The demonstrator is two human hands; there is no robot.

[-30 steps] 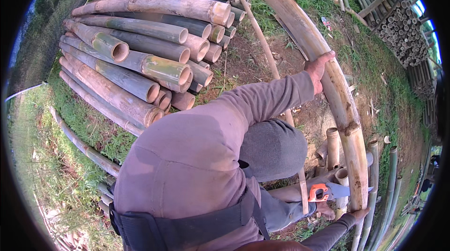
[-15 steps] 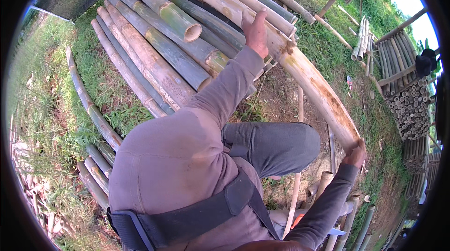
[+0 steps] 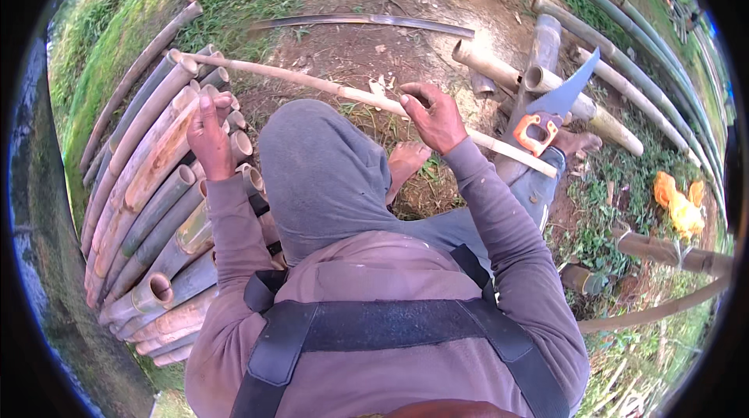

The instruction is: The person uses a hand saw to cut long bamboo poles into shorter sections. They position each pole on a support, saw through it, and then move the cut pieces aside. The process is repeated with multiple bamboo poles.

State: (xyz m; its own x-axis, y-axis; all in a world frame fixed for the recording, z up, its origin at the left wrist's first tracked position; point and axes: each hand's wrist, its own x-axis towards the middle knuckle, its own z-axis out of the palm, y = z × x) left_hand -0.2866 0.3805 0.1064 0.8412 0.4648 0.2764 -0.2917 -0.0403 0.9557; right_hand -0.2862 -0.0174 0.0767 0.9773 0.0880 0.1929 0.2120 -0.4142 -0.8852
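My left hand (image 3: 211, 137) is raised beside the cut ends of the stacked bamboo poles (image 3: 160, 153), its fingers loosely bent with nothing seen in them. It is nearest a pale brown-stained bamboo pole (image 3: 152, 164) on top of the stack. My right hand (image 3: 438, 120) hovers around a thin bamboo stick (image 3: 335, 89), thumb and forefinger apart; whether it touches the stick is unclear. The stick runs from the stack across to my right leg. A handsaw (image 3: 558, 102) with an orange handle and grey blade rests by that leg, teeth facing up and left.
Short bamboo pieces (image 3: 484, 63) lie crosswise ahead on the right. A dark flat strip (image 3: 367, 20) lies on the soil. Long green poles (image 3: 663, 44) line the far right. A yellow plastic bag (image 3: 679, 203) sits near a bamboo rail (image 3: 671, 254). My bare foot (image 3: 406, 168) is between my hands.
My view has swung to the right. Both hands have come off the long pale pole, which now lies on the stack at left. My right hand has come in over the thin stick.
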